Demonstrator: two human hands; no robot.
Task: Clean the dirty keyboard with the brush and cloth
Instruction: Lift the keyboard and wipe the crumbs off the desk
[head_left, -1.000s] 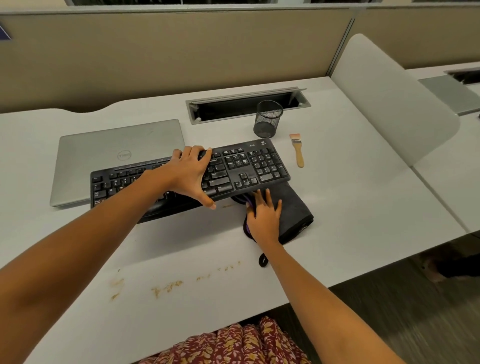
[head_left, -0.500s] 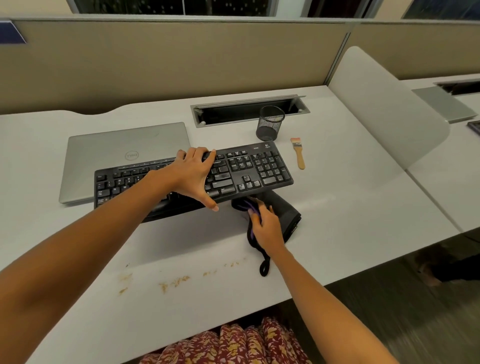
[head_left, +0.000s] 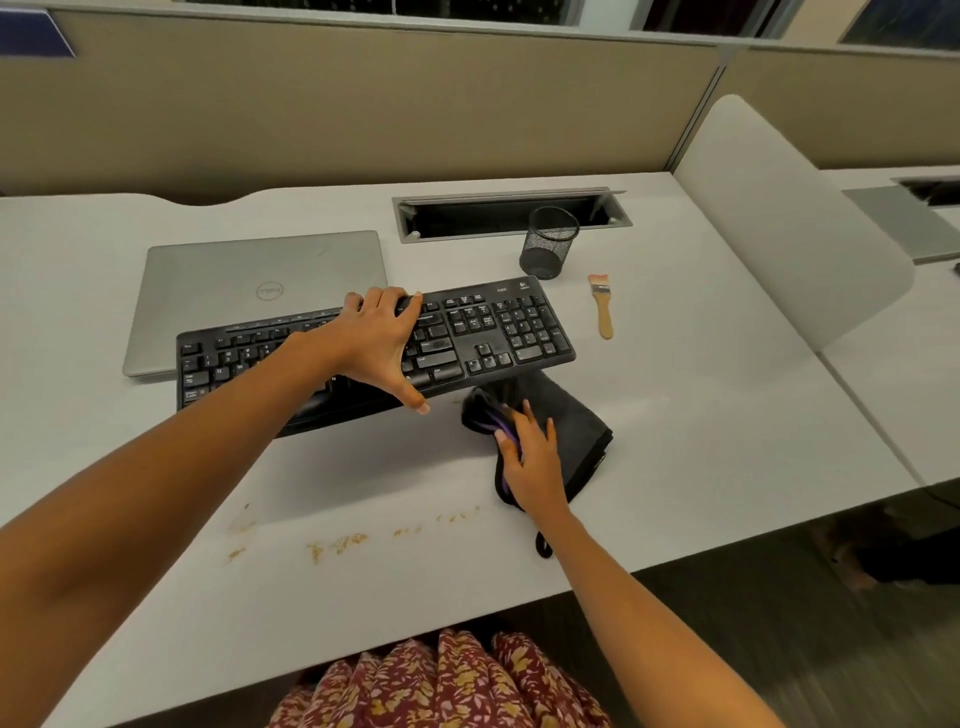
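Your left hand (head_left: 379, 348) has a closed grip on the black keyboard (head_left: 493, 332): the fingers curl over its far edge and the thumb hooks its near edge. The keyboard sits mid-tabletop with its near edge tipped up and a shadow beneath it. Your right hand (head_left: 530, 457) lies with an open grip, fingers flat, on the black cloth with purple trim (head_left: 576, 426), just under the keyboard's right end. The keyboard's left part overlaps a closed silver laptop (head_left: 260, 280). The wooden-handled brush (head_left: 602, 312) lies alone to the keyboard's right. Behind it stands a black mesh pen cup (head_left: 548, 244), in front of a dark cable slot (head_left: 509, 215) whose contents you cannot make out. Brown crumbs (head_left: 337, 543) dot the white tabletop (head_left: 701, 441) near you. Beige partitions (head_left: 363, 104) close the back.
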